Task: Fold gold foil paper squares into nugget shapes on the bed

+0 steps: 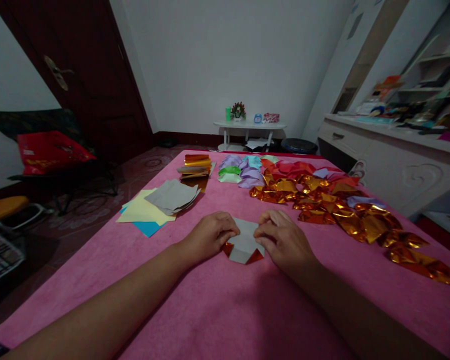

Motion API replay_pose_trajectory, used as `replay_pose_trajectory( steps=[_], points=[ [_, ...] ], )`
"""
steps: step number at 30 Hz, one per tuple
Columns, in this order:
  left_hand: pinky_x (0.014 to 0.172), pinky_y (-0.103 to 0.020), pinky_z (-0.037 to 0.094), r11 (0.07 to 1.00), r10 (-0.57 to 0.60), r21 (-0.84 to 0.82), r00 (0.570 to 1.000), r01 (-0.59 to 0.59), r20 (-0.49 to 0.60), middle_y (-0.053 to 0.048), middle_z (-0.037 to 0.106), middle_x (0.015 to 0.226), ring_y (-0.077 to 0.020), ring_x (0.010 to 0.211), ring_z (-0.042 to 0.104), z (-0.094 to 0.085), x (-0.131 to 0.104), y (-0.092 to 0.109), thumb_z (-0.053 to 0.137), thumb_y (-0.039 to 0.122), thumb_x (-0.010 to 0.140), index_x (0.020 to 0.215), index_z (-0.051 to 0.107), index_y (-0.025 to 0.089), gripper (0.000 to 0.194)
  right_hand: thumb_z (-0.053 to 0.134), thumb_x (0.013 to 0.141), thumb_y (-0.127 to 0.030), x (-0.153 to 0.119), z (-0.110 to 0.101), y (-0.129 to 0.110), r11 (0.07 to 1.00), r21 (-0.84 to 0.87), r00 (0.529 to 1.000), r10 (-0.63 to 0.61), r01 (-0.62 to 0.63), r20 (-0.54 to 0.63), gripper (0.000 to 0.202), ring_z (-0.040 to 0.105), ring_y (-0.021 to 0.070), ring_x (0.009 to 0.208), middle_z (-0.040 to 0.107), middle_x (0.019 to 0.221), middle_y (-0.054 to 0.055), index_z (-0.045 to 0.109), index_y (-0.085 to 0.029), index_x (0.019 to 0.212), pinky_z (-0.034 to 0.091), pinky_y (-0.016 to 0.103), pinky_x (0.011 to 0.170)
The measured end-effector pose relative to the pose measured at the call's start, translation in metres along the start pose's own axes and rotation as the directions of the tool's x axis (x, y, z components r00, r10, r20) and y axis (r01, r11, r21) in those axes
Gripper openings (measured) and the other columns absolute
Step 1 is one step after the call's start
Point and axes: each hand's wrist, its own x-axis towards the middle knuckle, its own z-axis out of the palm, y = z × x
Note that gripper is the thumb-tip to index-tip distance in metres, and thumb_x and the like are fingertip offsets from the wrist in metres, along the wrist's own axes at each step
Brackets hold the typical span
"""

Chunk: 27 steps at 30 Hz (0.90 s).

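- Head view, centre of the frame: a partly folded sheet (243,241) lies on the pink cloth (225,310), grey side up, with orange foil showing at its two turned lower corners.
- Just left of centre, the left hand (212,234) has thumb and fingers closed together, pinching the sheet at its left edge.
- Just right of centre, the right hand (287,242) pinches the sheet's right edge, thumb against curled fingers, with hardly any gap between them.
- Left of centre, above the left forearm, grey sheets (172,195) overlap a yellow sheet (140,207), and a blue sheet (149,228) sticks out beneath.
- Above those, near the cloth's far edge, sits a stack of gold foil (197,163).
- Across the right of the cloth, shiny orange folded pieces (371,220) lie crowded together; red folded pieces (292,169) lie behind them, with lilac folded pieces (251,177) and a bright green folded piece (229,171) at upper centre.
- Upper centre, beyond the cloth: a white low table (247,124) bearing a green cup (228,114).
- Left edge: a red bag (52,152) below a dark door (86,65).
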Motion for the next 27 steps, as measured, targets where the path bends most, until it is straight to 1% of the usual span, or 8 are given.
replay_pose_trajectory(
  steps=[3, 7, 11, 14, 16, 19, 22, 27],
  points=[
    [0.078, -0.026, 0.047, 0.979, -0.028, -0.201, 0.997, 0.043, 0.078, -0.006, 0.064, 0.087, -0.0138, 0.082, 0.058, -0.010, -0.002, -0.005, 0.039, -0.002, 0.073, 0.085, 0.069, 0.015, 0.037, 0.046, 0.072, -0.002, -0.003, -0.002, 0.001, 0.993, 0.115, 0.991, -0.009, -0.007, 0.137, 0.029, 0.056, 0.0167, 0.075, 0.061, 0.077, 0.003, 0.069, -0.021, 0.076, 0.044, 0.029, 0.071],
    [0.085, -0.027, 0.046, 0.941, -0.036, -0.325, 0.981, 0.097, 0.189, -0.006, 0.062, 0.101, -0.0139, 0.093, 0.058, -0.025, -0.007, -0.007, 0.037, -0.005, 0.063, 0.080, 0.069, 0.015, 0.041, 0.042, 0.060, 0.002, -0.003, -0.006, 0.005, 0.966, 0.248, 0.969, 0.006, -0.069, 0.248, 0.036, 0.056, 0.0146, 0.073, 0.061, 0.078, 0.001, 0.067, -0.021, 0.071, 0.043, 0.025, 0.068],
    [0.085, -0.028, 0.045, 0.923, -0.056, -0.363, 0.978, 0.127, 0.200, -0.008, 0.062, 0.102, -0.0151, 0.091, 0.058, -0.028, -0.010, -0.005, 0.042, -0.001, 0.069, 0.076, 0.067, 0.013, 0.030, 0.052, 0.070, -0.012, 0.001, -0.007, 0.010, 0.931, 0.323, 0.978, 0.116, -0.168, 0.173, 0.022, 0.057, 0.0157, 0.074, 0.060, 0.087, 0.004, 0.066, -0.018, 0.086, 0.045, 0.028, 0.069],
    [0.078, -0.028, 0.047, 0.919, -0.112, -0.364, 0.987, 0.148, 0.118, -0.008, 0.063, 0.093, -0.0152, 0.083, 0.059, -0.021, -0.010, -0.003, 0.049, 0.014, 0.082, 0.077, 0.066, 0.013, 0.018, 0.062, 0.072, -0.027, 0.003, -0.003, 0.013, 0.934, 0.248, 0.966, 0.246, -0.258, 0.082, 0.037, 0.056, 0.0181, 0.077, 0.060, 0.091, 0.006, 0.061, -0.016, 0.107, 0.046, 0.032, 0.071],
    [0.077, -0.029, 0.047, 0.941, -0.159, -0.306, 0.987, 0.147, -0.017, -0.008, 0.062, 0.095, -0.0166, 0.085, 0.058, -0.015, -0.009, -0.003, 0.059, 0.024, 0.080, 0.088, 0.067, 0.014, 0.014, 0.069, 0.066, -0.026, 0.003, 0.001, 0.013, 0.933, 0.193, 0.952, 0.291, -0.303, 0.091, 0.051, 0.056, 0.0189, 0.080, 0.061, 0.096, 0.006, 0.058, -0.017, 0.114, 0.045, 0.033, 0.073],
    [0.082, -0.031, 0.046, 0.952, -0.227, -0.252, 0.952, 0.172, -0.205, -0.010, 0.059, 0.110, -0.0196, 0.097, 0.055, -0.008, -0.008, -0.005, 0.072, 0.028, 0.070, 0.115, 0.059, 0.018, 0.048, 0.069, 0.062, -0.020, 0.002, 0.005, 0.011, 0.897, 0.234, 0.927, 0.356, -0.374, 0.116, 0.052, 0.056, 0.0171, 0.075, 0.063, 0.093, 0.003, 0.059, -0.018, 0.114, 0.045, 0.031, 0.071],
    [0.077, -0.029, 0.048, 0.906, -0.302, -0.365, 0.933, 0.216, -0.196, -0.010, 0.061, 0.110, -0.0178, 0.092, 0.058, -0.005, -0.007, -0.007, 0.072, 0.022, 0.069, 0.128, 0.049, 0.018, 0.064, 0.062, 0.066, -0.016, 0.000, 0.007, 0.010, 0.873, 0.325, 0.931, 0.346, -0.365, 0.115, 0.032, 0.053, 0.0152, 0.067, 0.061, 0.076, 0.000, 0.064, -0.018, 0.098, 0.043, 0.028, 0.065],
    [0.076, -0.028, 0.048, 0.922, -0.206, -0.354, 0.973, 0.155, -0.109, -0.007, 0.064, 0.090, -0.0160, 0.085, 0.060, -0.007, -0.008, -0.006, 0.055, 0.004, 0.070, 0.084, 0.072, 0.015, 0.024, 0.052, 0.067, -0.009, -0.003, 0.007, 0.005, 0.902, 0.392, 0.983, 0.174, -0.180, 0.051, 0.015, 0.055, 0.0152, 0.071, 0.059, 0.075, 0.001, 0.063, -0.018, 0.072, 0.043, 0.026, 0.066]
  ],
)
